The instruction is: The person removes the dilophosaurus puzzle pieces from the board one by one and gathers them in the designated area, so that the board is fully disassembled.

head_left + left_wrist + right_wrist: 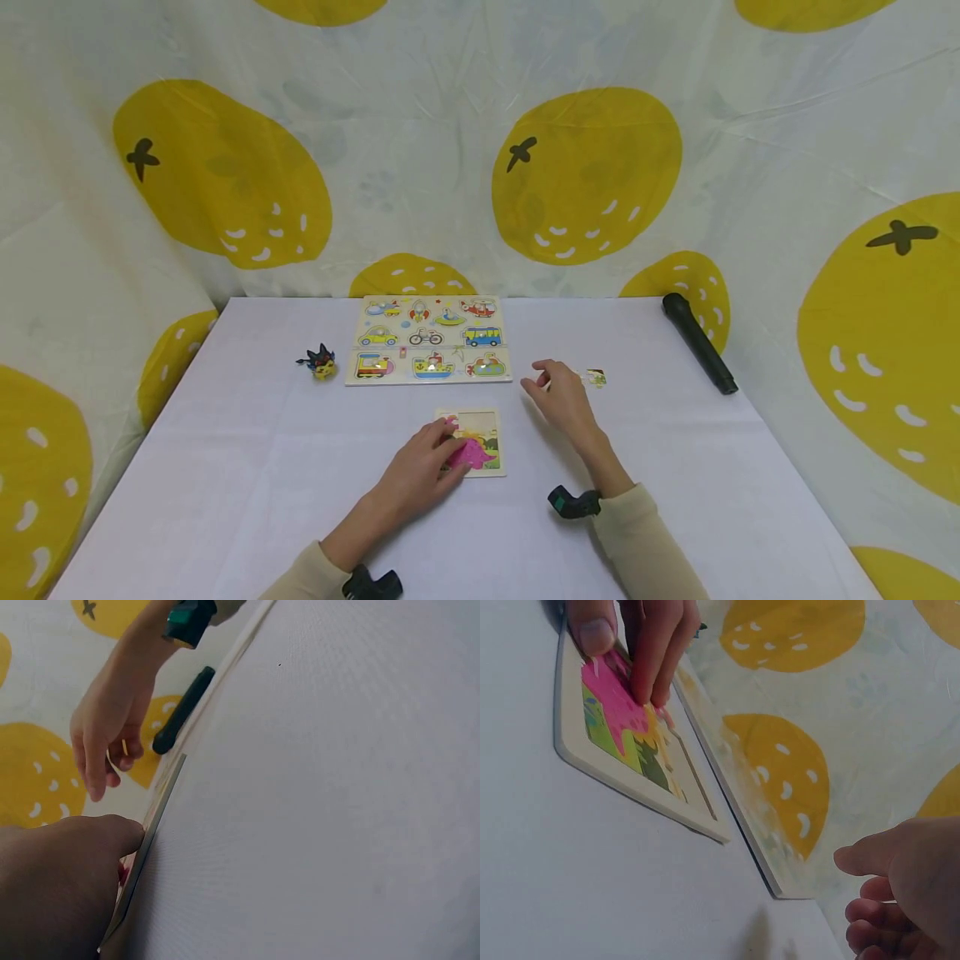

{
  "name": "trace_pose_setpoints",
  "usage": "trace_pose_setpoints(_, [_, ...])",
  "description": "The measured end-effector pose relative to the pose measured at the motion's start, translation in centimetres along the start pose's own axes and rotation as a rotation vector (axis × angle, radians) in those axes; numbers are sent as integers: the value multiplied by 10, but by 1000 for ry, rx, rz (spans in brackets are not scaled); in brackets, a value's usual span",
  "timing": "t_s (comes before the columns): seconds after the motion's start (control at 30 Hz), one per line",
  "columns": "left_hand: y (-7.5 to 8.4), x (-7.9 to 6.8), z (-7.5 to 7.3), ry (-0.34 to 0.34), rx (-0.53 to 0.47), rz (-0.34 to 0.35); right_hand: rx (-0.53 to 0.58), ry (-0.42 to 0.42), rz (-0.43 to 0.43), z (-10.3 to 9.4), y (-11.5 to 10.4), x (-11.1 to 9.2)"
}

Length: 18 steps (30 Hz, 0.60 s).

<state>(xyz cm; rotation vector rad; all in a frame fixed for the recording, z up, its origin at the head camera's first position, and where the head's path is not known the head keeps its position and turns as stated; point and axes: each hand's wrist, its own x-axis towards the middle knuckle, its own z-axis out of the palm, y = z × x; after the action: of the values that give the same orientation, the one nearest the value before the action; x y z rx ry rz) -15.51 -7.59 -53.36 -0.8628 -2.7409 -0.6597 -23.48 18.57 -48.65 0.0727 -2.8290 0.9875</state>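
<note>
A small square jigsaw puzzle (491, 454) in a pale wooden frame lies in front of me, showing a pink dinosaur on a green and yellow scene. Bare wood shows along its far side. My left hand (420, 467) rests on its left part, covering some of the picture. In the right wrist view, the left thumb and fingertips (641, 686) press on the pink area. To the right, over the table, my right hand (564, 404) hangs with loosely bent fingers and nothing visible in them. A loose puzzle piece (596, 377) lies just beyond that hand.
Behind the puzzle lies a larger wooden board (427, 362) with pictures of vehicles. A small dark and yellow figurine (321, 363) stands left of it. Near the right table edge lies a black rod-like object (699, 343). A lemon-patterned curtain (420, 183) hangs behind the table.
</note>
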Motion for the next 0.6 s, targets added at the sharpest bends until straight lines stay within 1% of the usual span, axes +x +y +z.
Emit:
trace_pose_setpoints(0.17, [0, 0, 0, 1, -5, -10, 9, -20, -43, 5, -11, -6])
trace_pose_setpoints(0.43, [1, 0, -2, -10, -8, -22, 27, -69, -72, 15, -24, -14])
trace_pose_setpoints(0.6, [0, 0, -1, 16, 4, -1, 37, -106, -89, 22, -32, -18])
